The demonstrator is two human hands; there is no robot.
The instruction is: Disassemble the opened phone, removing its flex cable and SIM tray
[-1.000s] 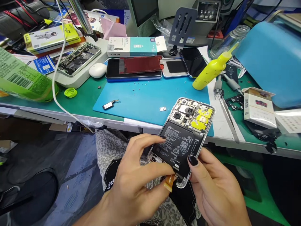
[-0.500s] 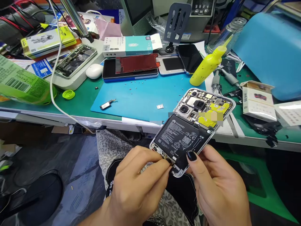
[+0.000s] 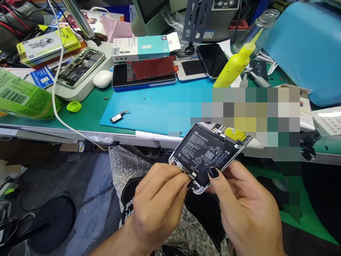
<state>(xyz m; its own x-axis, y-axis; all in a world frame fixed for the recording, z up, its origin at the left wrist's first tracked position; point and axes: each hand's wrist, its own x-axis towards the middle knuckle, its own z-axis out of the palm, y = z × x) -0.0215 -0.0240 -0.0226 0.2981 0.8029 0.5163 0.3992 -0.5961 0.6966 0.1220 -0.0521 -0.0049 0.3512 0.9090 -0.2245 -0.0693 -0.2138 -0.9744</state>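
Note:
An opened phone (image 3: 202, 183) is tilted above my lap, its back cover off and its insides bare. A black Huawei battery (image 3: 204, 151) fills its middle, and yellow pieces (image 3: 236, 134) show above that. My right hand (image 3: 247, 206) grips the phone by its right side, the thumb on the battery's lower corner and the fingers behind. At the phone's bottom end, my left hand (image 3: 160, 202) is closed in a pinch against the edge. Whatever lies between those fingertips is hidden. Blurred blocks cover the phone's top end.
On the blue mat (image 3: 160, 117) lie a small part with a flex tail (image 3: 118, 116) and several tiny screws. Behind are a phone with a red film (image 3: 153, 68), a box (image 3: 146, 47) and a yellow bottle (image 3: 234, 67). A white cable (image 3: 60, 60) hangs over the bench edge.
My left hand has shifted slightly at the phone's bottom edge, still pinched. The phone's lower end sits a little higher in view. Blurred blocks now cover its cameras.

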